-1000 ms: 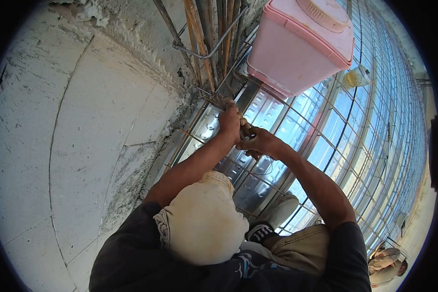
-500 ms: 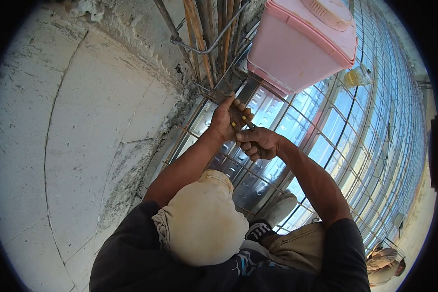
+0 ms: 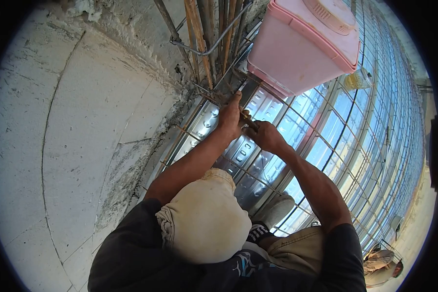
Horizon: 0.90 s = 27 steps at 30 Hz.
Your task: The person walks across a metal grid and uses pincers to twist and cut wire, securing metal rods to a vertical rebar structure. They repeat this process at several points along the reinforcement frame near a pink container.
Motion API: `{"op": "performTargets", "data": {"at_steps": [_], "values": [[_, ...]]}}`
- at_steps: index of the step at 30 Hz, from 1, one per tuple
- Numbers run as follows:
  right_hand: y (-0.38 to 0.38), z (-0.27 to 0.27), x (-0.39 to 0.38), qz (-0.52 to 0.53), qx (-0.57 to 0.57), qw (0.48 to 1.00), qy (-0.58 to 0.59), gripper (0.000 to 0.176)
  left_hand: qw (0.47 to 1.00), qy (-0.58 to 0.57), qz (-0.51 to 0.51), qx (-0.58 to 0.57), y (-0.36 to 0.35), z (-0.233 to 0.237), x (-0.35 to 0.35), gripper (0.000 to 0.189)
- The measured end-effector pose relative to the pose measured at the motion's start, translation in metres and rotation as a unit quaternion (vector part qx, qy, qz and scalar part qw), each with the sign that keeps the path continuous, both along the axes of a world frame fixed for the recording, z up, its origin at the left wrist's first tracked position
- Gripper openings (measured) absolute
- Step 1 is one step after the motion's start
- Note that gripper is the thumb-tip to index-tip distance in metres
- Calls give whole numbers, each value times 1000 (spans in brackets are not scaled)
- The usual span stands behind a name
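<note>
My left hand [image 3: 231, 118] is closed, with its thumb pointing up toward the foot of the upright steel bars [image 3: 210, 58]. Its curled fingers are around one end of a small dark hand tool with yellow marks, which looks like pincers [image 3: 250, 122]. From the right, my right hand [image 3: 267, 136] grips the other end of the pincers, knuckles up. Fingers cover most of the tool, so its jaws are hidden. Beneath both hands lies shiny ribbed metal decking [image 3: 243, 150], crossed by thin rebar mesh [image 3: 304, 118].
A pink cooler box [image 3: 299, 53] stands on the mesh beyond my hands. Beside it is a jar with yellowish contents [image 3: 358, 79]. A rough concrete wall [image 3: 87, 131] runs along the left. Another person [image 3: 382, 267] is at the lower right edge.
Both hands have closed more tightly around the pincers. My right hand has turned knuckles up, and my left hand has shifted slightly right. The yellow marks are now mostly covered.
</note>
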State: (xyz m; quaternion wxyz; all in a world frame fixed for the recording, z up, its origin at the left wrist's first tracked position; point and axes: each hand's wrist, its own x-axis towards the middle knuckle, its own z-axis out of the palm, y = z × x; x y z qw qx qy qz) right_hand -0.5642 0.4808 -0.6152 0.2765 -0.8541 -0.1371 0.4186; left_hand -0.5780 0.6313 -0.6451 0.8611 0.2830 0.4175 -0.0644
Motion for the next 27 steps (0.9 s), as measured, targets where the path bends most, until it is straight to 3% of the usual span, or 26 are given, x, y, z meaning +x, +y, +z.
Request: {"op": "performTargets", "data": {"at_steps": [1, 2, 5, 6, 7, 9, 12, 13, 15, 16, 19, 20, 23, 24, 25, 27], "values": [[3, 6, 3, 0, 24, 998, 58, 39, 1000, -24, 0, -8, 6, 2, -5, 39], [1, 15, 4, -77, 69, 967, 233, 38, 999, -45, -2, -15, 10, 4, -10, 42], [-4, 7, 3, -174, 173, 813, 528, 35, 994, -75, 1, -83, 11, 17, -14, 39], [-4, 4, 2, -161, 188, 808, 535, 43, 987, -109, 9, -122, 11, 12, -11, 38], [-6, 3, 2, -153, 167, 835, 501, 45, 977, -143, 18, -159, 12, 8, -9, 39], [-5, 5, 3, -132, 124, 886, 428, 50, 989, -97, 30, -108, 6, 2, -4, 40], [-4, 13, 5, -11, 65, 995, 71, 66, 998, -30, 63, -3, -9, -12, 8, 42], [0, 11, -4, 12, 30, 997, -65, 66, 995, -11, 95, -5, -15, -9, 15, 42], [11, -3, -24, 27, -64, 954, -293, 54, 987, 27, 160, -8, -25, -5, 27, 42], [12, -4, -23, 9, -71, 950, -303, 46, 986, 22, 162, -16, -25, -5, 28, 41], [20, 14, -1, 16, -136, 979, -154, 43, 986, 48, 156, -23, -23, 3, 27, 38], [17, 15, 2, 23, -127, 979, -157, 38, 990, 28, 136, -28, -21, 0, 23, 34], [5, 8, 19, 69, -27, 995, -63, 34, 994, -69, 79, -16, -11, -3, 2, 32], [9, 22, 16, 51, 49, 997, -27, 26, 997, -71, 7, -16, 0, 0, -7, 33], [6, 17, 18, -1, 71, 987, 141, 23, 995, -78, 4, -58, 4, 1, -8, 32], [-1, 3, 24, -99, 137, 877, 450, 19, 985, -94, -4, -142, 10, 5, -7, 31]]}}
